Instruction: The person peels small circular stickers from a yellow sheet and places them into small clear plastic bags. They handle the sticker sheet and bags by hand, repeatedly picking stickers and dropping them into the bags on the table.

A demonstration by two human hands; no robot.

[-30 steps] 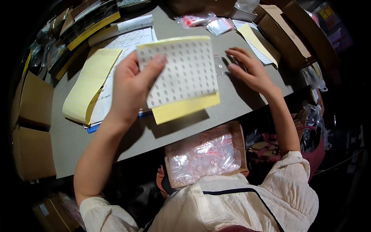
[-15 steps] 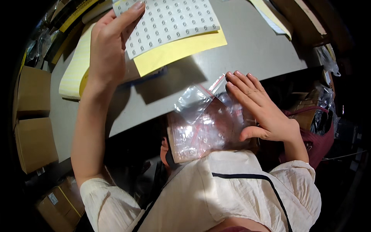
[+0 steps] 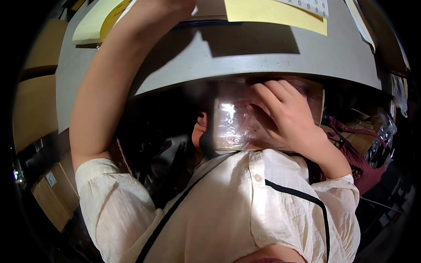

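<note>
Shiny, crinkly clear plastic bags [image 3: 230, 127] lie in a cardboard box [image 3: 316, 98]; our right hand [image 3: 285, 105] bends over them, grip hidden, can't tell. Flat yellow paper [image 3: 276, 17], white sticker sheet [image 3: 313, 5] near our left hand [image 3: 169, 6]: cropped, can't tell either. Smooth grey counter [image 3: 342, 55] beyond box.
</note>
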